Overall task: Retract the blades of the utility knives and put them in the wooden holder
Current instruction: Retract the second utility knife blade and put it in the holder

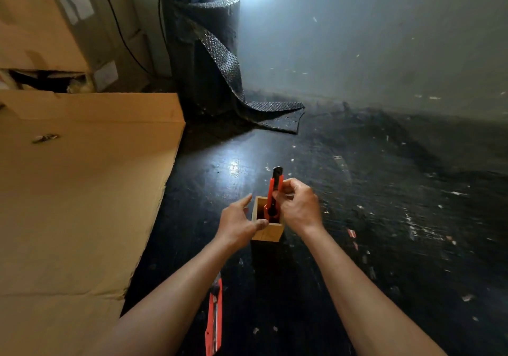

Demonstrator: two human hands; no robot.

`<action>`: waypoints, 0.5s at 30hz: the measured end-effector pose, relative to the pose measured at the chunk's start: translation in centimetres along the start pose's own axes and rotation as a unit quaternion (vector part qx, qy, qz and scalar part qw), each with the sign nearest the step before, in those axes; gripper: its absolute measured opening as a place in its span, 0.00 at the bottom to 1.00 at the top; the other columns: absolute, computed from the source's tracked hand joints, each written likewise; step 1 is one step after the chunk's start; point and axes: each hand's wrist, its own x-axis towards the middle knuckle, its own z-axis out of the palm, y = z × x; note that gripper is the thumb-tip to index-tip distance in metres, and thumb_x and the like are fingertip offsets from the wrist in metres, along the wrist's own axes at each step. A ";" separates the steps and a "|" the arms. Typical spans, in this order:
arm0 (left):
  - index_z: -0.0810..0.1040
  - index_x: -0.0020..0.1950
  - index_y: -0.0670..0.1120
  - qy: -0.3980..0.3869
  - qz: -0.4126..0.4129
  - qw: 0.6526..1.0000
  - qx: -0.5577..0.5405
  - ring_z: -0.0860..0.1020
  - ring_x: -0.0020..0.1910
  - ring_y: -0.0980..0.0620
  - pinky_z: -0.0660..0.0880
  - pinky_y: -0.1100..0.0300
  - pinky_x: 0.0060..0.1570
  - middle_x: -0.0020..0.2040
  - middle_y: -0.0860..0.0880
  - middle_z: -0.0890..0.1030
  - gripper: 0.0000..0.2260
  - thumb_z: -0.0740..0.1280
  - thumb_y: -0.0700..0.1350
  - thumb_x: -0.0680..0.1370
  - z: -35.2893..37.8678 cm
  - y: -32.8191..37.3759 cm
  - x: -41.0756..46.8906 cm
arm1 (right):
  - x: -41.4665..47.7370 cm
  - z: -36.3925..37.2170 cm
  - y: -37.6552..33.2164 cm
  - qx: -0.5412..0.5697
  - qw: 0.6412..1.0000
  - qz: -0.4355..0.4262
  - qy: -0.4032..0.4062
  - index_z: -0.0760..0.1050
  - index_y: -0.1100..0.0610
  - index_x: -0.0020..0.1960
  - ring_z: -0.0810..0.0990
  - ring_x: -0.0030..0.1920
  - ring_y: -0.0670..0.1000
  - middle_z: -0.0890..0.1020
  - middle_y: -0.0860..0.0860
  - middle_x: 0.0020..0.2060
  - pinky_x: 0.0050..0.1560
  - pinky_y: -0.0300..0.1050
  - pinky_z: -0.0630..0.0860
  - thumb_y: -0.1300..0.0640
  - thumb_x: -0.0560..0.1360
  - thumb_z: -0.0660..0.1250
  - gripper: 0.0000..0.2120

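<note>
A square wooden holder [270,233] stands upright on the dark floor in the middle of the head view. My left hand [238,222] grips its near left rim with thumb and fingers. A red utility knife [275,190] stands tilted in the holder's opening, lower end inside, dark tip pointing up. My right hand [298,204] pinches this knife at its middle. A second red utility knife [214,318] lies flat on the floor near the bottom edge, partly hidden by my left forearm.
A large flat sheet of cardboard [82,190] covers the floor to the left. Cardboard boxes [49,31] are stacked at the back left. A roll of black bubble wrap [206,53] stands behind, its loose end trailing on the floor. Small scraps litter the floor to the right.
</note>
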 end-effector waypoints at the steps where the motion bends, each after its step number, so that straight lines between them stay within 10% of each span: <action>1: 0.66 0.80 0.44 -0.006 -0.008 1.000 0.000 0.74 0.73 0.45 0.72 0.45 0.72 0.75 0.43 0.75 0.43 0.82 0.49 0.69 0.3 -0.2 0.3 | 0.2 0.5 0.3 -0.008 1.000 0.007 -0.004 0.79 0.54 0.52 0.80 0.39 0.41 0.82 0.45 0.43 0.32 0.26 0.70 0.59 0.79 0.70 0.03; 15: 0.79 0.70 0.55 -0.008 0.014 0.997 -0.076 0.82 0.54 0.57 0.79 0.56 0.61 0.59 0.50 0.87 0.25 0.76 0.41 0.75 1.9 -3.0 1.7 | 1.9 5.4 3.4 -0.086 0.994 0.066 -0.020 0.83 0.55 0.54 0.86 0.50 0.54 0.88 0.54 0.49 0.49 0.52 0.84 0.59 0.79 0.68 0.07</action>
